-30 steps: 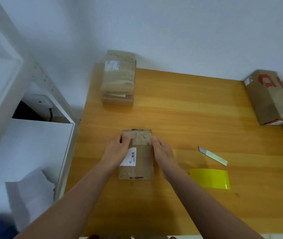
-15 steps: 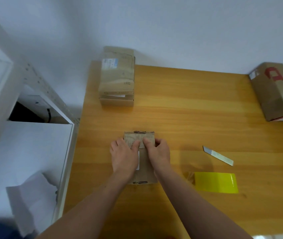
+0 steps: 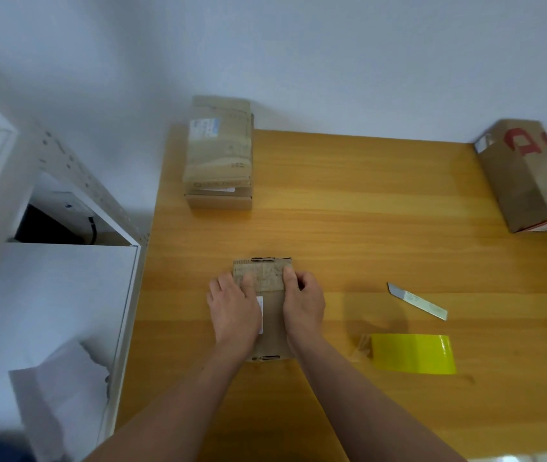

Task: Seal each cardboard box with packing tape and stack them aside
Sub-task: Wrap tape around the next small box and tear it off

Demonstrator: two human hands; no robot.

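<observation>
wooden table (image 3: 365, 201), left hand (image 3: 233, 315) flat on box (image 3: 267, 275), right hand (image 3: 304, 305) gripping it, tape (image 3: 414, 353) beside

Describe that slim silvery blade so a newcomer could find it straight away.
Start at the orange-brown wooden table. Right of the small brown cardboard box at its near middle, just beyond the yellow roll of packing tape, lies the slim silvery metal blade. It alone is thin, grey and pointed, touching nothing.

Left hand (image 3: 233, 311) presses small cardboard box (image 3: 270, 278), right hand (image 3: 303, 303) grips its side — yellow tape roll (image 3: 414, 353), cutter blade (image 3: 417, 301) lie right.
</observation>
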